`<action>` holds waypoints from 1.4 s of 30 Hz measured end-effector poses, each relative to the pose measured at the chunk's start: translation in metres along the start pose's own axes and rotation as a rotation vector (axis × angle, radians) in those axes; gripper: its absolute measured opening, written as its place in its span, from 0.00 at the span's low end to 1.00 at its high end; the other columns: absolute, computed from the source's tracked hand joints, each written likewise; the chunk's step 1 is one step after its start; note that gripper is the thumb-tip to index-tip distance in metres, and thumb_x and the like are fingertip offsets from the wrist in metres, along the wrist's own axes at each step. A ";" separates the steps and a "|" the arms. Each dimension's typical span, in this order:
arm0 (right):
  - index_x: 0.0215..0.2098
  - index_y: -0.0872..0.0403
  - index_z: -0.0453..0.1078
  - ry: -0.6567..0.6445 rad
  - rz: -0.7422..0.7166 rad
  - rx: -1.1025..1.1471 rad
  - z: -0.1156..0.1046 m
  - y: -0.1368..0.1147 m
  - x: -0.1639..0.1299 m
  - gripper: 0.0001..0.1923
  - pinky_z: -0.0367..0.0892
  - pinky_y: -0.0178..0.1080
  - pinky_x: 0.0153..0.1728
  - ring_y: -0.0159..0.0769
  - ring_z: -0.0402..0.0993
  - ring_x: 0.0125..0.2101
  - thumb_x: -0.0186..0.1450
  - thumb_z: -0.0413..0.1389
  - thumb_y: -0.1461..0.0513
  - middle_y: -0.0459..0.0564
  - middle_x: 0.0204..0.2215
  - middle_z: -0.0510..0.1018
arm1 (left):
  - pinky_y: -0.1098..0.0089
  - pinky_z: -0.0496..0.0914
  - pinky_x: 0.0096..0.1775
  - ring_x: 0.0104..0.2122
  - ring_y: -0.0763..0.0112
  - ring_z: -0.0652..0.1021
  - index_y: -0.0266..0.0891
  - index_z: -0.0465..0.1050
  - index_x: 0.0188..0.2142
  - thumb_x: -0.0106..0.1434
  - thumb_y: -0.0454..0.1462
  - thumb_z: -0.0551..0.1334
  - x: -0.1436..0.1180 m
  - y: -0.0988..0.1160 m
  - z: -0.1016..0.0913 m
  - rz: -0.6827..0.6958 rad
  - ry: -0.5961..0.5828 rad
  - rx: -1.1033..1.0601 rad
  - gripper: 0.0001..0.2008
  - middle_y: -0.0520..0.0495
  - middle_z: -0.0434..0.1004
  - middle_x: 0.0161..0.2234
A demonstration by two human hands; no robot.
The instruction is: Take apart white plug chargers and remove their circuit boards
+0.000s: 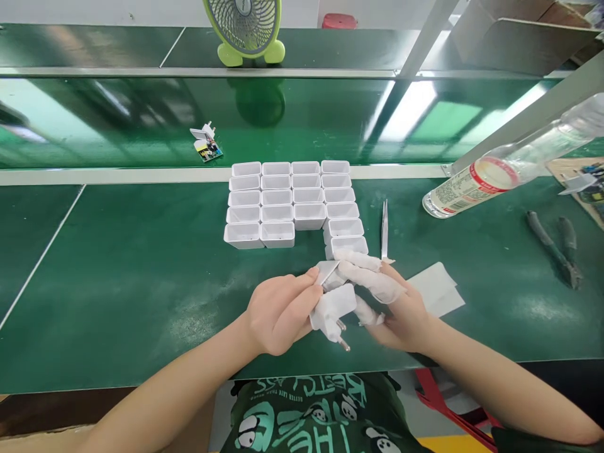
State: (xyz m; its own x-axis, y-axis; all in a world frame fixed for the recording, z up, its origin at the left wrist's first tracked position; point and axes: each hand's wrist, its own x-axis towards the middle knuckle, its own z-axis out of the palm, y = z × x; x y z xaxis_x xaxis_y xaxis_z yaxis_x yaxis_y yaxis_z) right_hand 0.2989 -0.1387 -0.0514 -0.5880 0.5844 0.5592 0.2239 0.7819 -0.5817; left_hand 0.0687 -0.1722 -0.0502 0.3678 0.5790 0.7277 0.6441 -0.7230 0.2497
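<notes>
Two hands meet low over the green table [117, 283], and both are busy with one white plug housing [334, 308]. Left hand [278, 311] clamps it from the side, thumb and fingers closed on the shell, its two metal pins [343, 336] pointing down towards the person. Right hand [394, 305], its fingers wrapped in white finger cots [372, 280], closes over the upper edge of the same housing, pinching a small white piece [326, 272] at the top. So the hands are together, touching the part from both sides, just above the table's near edge. Right behind them stands a block of open white shells [292, 201], set in neat rows, the nearest one just beside the covered fingers. Tweezers [384, 229] lie to the right of that block, and white sheets [436, 289] lie under the right hand's far side. Further right, a clear plastic bottle [495, 173] with a red-and-white label leans tilted, and dark pliers [554, 248] rest well apart from it. Out on the shinier strip behind, one stray plug with a small card [206, 141] lies alone, and a lime-green fan [245, 28] stands at the back.
</notes>
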 end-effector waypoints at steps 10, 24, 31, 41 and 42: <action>0.69 0.46 0.50 0.065 0.015 0.018 -0.001 -0.002 0.001 0.36 0.72 0.49 0.53 0.45 0.72 0.55 0.65 0.53 0.69 0.57 0.57 0.71 | 0.71 0.80 0.32 0.36 0.65 0.84 0.39 0.67 0.46 0.67 0.45 0.60 -0.001 -0.003 0.000 -0.035 -0.041 -0.033 0.13 0.40 0.82 0.40; 0.68 0.45 0.49 0.028 0.156 0.138 -0.014 -0.005 0.014 0.37 0.75 0.46 0.43 0.44 0.75 0.49 0.65 0.57 0.66 0.55 0.53 0.74 | 0.70 0.80 0.42 0.43 0.63 0.83 0.39 0.63 0.50 0.57 0.34 0.71 0.005 -0.003 0.014 -0.213 0.086 -0.453 0.25 0.40 0.81 0.44; 0.63 0.44 0.56 0.016 0.141 0.058 -0.011 -0.003 0.009 0.33 0.76 0.42 0.36 0.40 0.76 0.36 0.62 0.58 0.69 0.51 0.43 0.77 | 0.62 0.79 0.46 0.49 0.60 0.80 0.40 0.59 0.55 0.61 0.31 0.66 0.004 -0.010 0.019 -0.141 0.024 -0.578 0.25 0.35 0.77 0.49; 0.59 0.47 0.53 0.482 0.533 0.005 -0.043 0.067 0.073 0.38 0.75 0.39 0.32 0.39 0.76 0.40 0.53 0.59 0.67 0.49 0.44 0.67 | 0.72 0.71 0.25 0.23 0.80 0.71 0.40 0.60 0.56 0.67 0.38 0.58 0.012 -0.015 0.005 -0.428 -0.127 0.069 0.19 0.38 0.68 0.56; 0.60 0.48 0.51 0.473 0.609 -0.167 -0.048 0.087 0.088 0.39 0.74 0.39 0.35 0.36 0.76 0.37 0.52 0.59 0.67 0.48 0.44 0.68 | 0.72 0.71 0.25 0.23 0.79 0.71 0.40 0.60 0.56 0.68 0.38 0.57 0.012 -0.016 0.005 -0.459 -0.193 0.114 0.18 0.39 0.68 0.56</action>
State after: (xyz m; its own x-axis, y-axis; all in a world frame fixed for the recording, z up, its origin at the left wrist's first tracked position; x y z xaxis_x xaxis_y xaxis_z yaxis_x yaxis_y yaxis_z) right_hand 0.3038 -0.0094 -0.0246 0.0600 0.9213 0.3842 0.5364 0.2949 -0.7908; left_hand 0.0664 -0.1520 -0.0490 0.1405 0.8941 0.4252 0.8333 -0.3387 0.4369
